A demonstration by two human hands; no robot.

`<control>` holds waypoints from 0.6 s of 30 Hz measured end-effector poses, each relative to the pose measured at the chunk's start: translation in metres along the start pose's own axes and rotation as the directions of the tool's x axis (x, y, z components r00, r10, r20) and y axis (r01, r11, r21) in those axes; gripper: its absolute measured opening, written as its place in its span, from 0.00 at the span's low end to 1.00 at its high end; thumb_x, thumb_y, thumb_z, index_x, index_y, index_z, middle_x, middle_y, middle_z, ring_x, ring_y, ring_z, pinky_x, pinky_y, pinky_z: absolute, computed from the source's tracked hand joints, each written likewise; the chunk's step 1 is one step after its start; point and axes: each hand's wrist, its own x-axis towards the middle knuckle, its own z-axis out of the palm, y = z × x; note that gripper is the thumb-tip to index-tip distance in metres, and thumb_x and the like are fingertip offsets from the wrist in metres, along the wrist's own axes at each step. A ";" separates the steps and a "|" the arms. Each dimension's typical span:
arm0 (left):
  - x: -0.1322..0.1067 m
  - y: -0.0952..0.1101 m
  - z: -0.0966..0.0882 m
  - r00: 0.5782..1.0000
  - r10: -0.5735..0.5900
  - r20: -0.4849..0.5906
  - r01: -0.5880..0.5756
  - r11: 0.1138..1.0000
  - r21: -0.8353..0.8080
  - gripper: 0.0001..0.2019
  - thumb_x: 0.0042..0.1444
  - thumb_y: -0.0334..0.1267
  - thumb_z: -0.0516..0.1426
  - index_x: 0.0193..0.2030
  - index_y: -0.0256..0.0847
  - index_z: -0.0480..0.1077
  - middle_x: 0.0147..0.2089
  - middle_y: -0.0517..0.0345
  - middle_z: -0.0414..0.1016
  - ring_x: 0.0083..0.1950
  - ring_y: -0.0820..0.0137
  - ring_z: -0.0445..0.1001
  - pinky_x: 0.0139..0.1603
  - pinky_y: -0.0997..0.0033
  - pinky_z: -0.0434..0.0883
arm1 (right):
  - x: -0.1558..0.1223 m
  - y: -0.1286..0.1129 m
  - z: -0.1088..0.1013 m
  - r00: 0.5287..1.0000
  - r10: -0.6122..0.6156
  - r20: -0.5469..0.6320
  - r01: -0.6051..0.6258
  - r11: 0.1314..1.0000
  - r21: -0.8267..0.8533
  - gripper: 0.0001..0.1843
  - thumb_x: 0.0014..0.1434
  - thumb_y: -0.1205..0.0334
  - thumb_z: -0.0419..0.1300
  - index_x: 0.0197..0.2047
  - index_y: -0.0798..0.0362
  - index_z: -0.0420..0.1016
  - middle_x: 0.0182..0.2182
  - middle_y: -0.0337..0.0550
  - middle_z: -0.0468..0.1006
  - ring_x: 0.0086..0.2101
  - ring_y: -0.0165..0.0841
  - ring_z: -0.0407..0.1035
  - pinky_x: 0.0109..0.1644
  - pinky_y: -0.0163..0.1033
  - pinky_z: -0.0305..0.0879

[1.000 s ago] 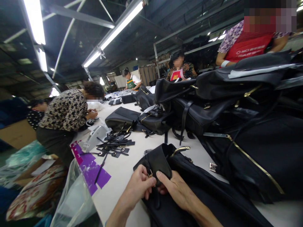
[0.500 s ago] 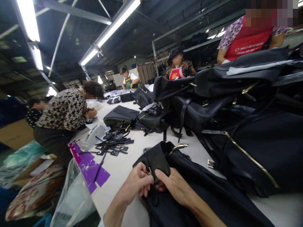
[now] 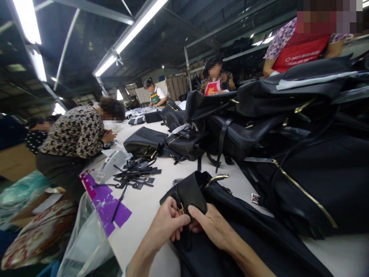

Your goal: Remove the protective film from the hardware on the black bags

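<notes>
A black bag (image 3: 230, 227) with a gold zip lies in front of me on the white table. My left hand (image 3: 168, 221) pinches a narrow black strap (image 3: 187, 239) at a small gold buckle (image 3: 180, 211) on the bag's flap (image 3: 191, 194). With the thumb on top and the fingers tucked beneath, my right hand (image 3: 211, 223) grips the edge of that flap, just right of the buckle. The fingertips of both hands nearly meet, and they partly hide the strap.
Black bags (image 3: 259, 104) are piled along the right and back. Loose black straps (image 3: 137, 173) lie left of centre beside a white dispenser-like object (image 3: 112, 165) and purple tape (image 3: 112, 207). A clear plastic bag (image 3: 86, 238) hangs at the left edge. Several co-workers stand around the table.
My left thumb has shifted slightly right across the strap, towards the right hand. The right hand keeps its grip on the flap. The view has turned slightly.
</notes>
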 end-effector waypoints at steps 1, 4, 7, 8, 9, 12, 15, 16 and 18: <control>0.000 0.000 0.000 1.000 -0.002 0.027 0.003 1.000 -0.014 0.16 0.47 0.40 0.60 0.33 0.45 0.53 0.17 0.72 0.69 0.11 0.80 0.62 0.09 0.86 0.56 | 0.000 0.000 0.000 1.000 -0.004 0.003 0.004 1.000 0.002 0.21 0.62 0.49 0.50 0.33 0.58 0.75 0.29 0.45 0.79 0.30 0.35 0.75 0.33 0.36 0.72; 0.000 0.000 -0.002 0.997 -0.002 0.074 0.006 0.998 -0.060 0.16 0.46 0.40 0.59 0.33 0.45 0.53 0.18 0.71 0.69 0.12 0.80 0.63 0.09 0.86 0.57 | -0.001 0.000 0.000 1.000 0.000 0.000 0.000 1.000 0.004 0.21 0.62 0.49 0.51 0.34 0.58 0.76 0.28 0.45 0.78 0.30 0.35 0.75 0.32 0.36 0.72; -0.001 0.000 -0.004 0.996 0.000 0.087 0.008 0.995 -0.099 0.16 0.45 0.40 0.60 0.33 0.44 0.53 0.18 0.71 0.69 0.12 0.80 0.63 0.09 0.86 0.57 | -0.002 -0.001 0.000 1.000 0.009 -0.003 -0.009 1.000 0.008 0.21 0.62 0.50 0.51 0.34 0.58 0.76 0.28 0.44 0.78 0.30 0.35 0.75 0.32 0.35 0.72; -0.001 -0.001 -0.004 0.996 0.002 0.089 0.008 0.994 -0.110 0.17 0.45 0.40 0.60 0.33 0.44 0.53 0.18 0.71 0.69 0.12 0.80 0.63 0.09 0.87 0.57 | -0.001 -0.001 0.000 1.000 0.009 0.000 -0.009 1.000 0.010 0.20 0.62 0.50 0.51 0.34 0.58 0.76 0.28 0.43 0.77 0.30 0.35 0.75 0.32 0.35 0.72; -0.001 -0.001 -0.005 0.996 0.004 0.094 0.008 0.993 -0.120 0.17 0.45 0.40 0.60 0.33 0.44 0.53 0.18 0.71 0.70 0.12 0.80 0.63 0.09 0.87 0.57 | -0.001 -0.001 0.000 1.000 0.009 0.004 -0.009 1.000 0.014 0.20 0.62 0.50 0.51 0.35 0.58 0.76 0.28 0.43 0.77 0.30 0.35 0.75 0.32 0.36 0.72; 0.000 -0.002 -0.007 0.993 0.010 0.121 0.007 0.990 -0.143 0.18 0.45 0.41 0.61 0.34 0.44 0.53 0.18 0.70 0.70 0.12 0.80 0.64 0.09 0.87 0.58 | -0.001 -0.001 0.000 1.000 0.013 0.006 -0.014 1.000 0.019 0.20 0.62 0.50 0.52 0.36 0.58 0.77 0.28 0.43 0.78 0.30 0.35 0.75 0.33 0.36 0.72; 0.001 -0.005 -0.009 0.987 0.029 0.157 -0.002 0.986 -0.168 0.20 0.45 0.43 0.63 0.34 0.44 0.54 0.19 0.69 0.71 0.12 0.80 0.65 0.10 0.87 0.60 | -0.001 -0.001 0.000 1.000 0.009 0.018 -0.009 1.000 0.023 0.21 0.62 0.50 0.52 0.37 0.58 0.77 0.29 0.45 0.79 0.30 0.35 0.75 0.33 0.37 0.72; 0.002 -0.007 -0.010 0.985 0.037 0.168 -0.006 0.984 -0.179 0.21 0.45 0.44 0.64 0.34 0.43 0.54 0.19 0.69 0.71 0.13 0.80 0.65 0.10 0.87 0.60 | -0.001 -0.001 -0.001 1.000 0.008 0.021 -0.009 1.000 0.026 0.21 0.61 0.49 0.52 0.37 0.58 0.77 0.29 0.45 0.79 0.30 0.36 0.75 0.33 0.37 0.72; 0.002 -0.009 -0.011 0.982 0.048 0.180 -0.012 0.980 -0.196 0.22 0.46 0.46 0.64 0.35 0.43 0.54 0.19 0.69 0.72 0.13 0.80 0.65 0.10 0.87 0.61 | -0.001 0.000 -0.001 1.000 0.007 0.025 -0.008 0.999 0.033 0.22 0.61 0.48 0.52 0.37 0.58 0.77 0.30 0.46 0.79 0.30 0.36 0.76 0.33 0.37 0.72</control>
